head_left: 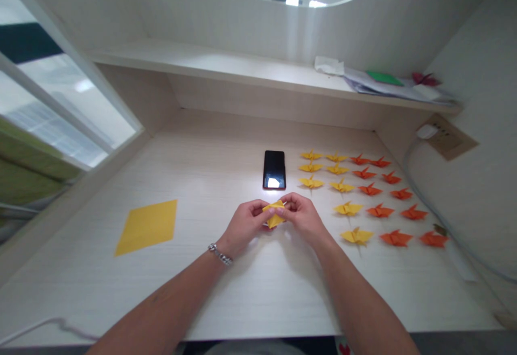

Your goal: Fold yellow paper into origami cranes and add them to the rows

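Note:
A small folded piece of yellow origami paper (276, 219) is pinched between both hands, above the middle of the desk. My left hand (247, 222) grips its left side with thumb and fingers, and a chain bracelet (220, 254) circles that wrist. On the right side, my right hand (302, 216) holds the same paper, its thumb pressed on the front. The fingertips behind the paper are partly hidden. Just beyond the hands lies a black phone (274, 169), face up. A flat yellow paper sheet (148, 227) rests on the desk to the left.
Rows of yellow paper cranes (348, 209) and orange paper cranes (380, 211) stand to the right. A shelf (226, 69) with papers (396, 86) runs along the back. A cable (428, 199) hangs from a charger (426, 131) at the right wall socket.

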The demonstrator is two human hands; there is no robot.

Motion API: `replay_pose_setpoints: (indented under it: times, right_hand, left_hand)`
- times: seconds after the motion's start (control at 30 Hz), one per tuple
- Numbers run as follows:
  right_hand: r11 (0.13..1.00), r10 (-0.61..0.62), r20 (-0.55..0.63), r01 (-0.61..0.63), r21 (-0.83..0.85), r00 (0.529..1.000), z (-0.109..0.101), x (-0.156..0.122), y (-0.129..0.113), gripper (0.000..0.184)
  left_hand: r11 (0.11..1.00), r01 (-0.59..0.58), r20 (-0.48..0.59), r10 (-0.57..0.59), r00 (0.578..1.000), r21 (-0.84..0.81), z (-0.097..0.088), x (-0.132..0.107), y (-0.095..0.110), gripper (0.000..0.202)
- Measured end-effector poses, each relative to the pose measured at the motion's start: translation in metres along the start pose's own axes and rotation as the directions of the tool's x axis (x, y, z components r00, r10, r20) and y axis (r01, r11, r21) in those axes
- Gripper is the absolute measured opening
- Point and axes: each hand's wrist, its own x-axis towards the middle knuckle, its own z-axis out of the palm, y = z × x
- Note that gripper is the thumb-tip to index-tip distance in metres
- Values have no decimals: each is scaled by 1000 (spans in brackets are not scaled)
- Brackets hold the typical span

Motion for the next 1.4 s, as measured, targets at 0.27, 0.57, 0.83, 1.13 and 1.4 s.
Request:
replay_pose_setpoints:
  times: [0.27, 0.57, 0.83, 1.13, 1.4]
  right_hand:
    - [998, 27, -21, -28, -58, 999, 2, 0, 2, 28]
    - [997, -43, -56, 39, -66, 998, 7, -1, 3, 25]
    - [995, -92, 16, 92, -40, 996, 6, -5, -5, 24]
    - [996, -63, 1, 63, -59, 998, 3, -2, -3, 32]
    - [990, -112, -48, 107, -90, 993, -1, 0, 0, 22]
  left_hand:
    - [997, -59, -16, 60, 998, 40, 0, 0, 2, 27]
    - [992, -88, -33, 91, 995, 86, -1, 1, 1, 27]
    - [998, -49, -58, 47, 997, -27, -1, 1, 2, 30]
    - [997, -81, -29, 80, 996, -10, 2, -4, 8, 39]
    - [932, -273, -201, 322, 925, 238, -8, 0, 3, 28]
